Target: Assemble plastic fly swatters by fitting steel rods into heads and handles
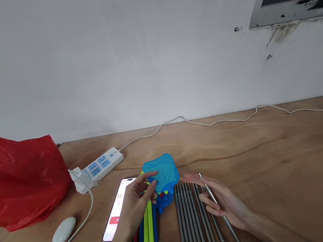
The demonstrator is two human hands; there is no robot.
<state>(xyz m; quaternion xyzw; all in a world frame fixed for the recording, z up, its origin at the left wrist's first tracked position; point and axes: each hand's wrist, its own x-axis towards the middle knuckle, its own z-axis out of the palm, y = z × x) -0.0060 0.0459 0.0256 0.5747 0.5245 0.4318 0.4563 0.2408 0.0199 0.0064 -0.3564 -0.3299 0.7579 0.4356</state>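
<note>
My left hand (138, 198) pinches a blue fly swatter head (165, 168), a perforated square plate, between thumb and fingers. Beneath it more swatter heads, blue (164, 201) and yellow-green, are partly hidden. Coloured plastic handles (148, 227), yellow-green, blue and red, lie side by side below my left wrist. In my right hand (219, 199) is a slim metal rod (233, 231), slanting with its thin tip up and its lower end toward me. Several similar metal rods (190, 221) lie in a row between my hands, just left of the right one.
A lit phone (120, 203) lies left of my left hand, partly covered by it. Farther left are a white power strip (104, 163), a white mouse-shaped object (64, 231) and a red plastic bag (22, 176). A white cable (215, 122) runs along the wall.
</note>
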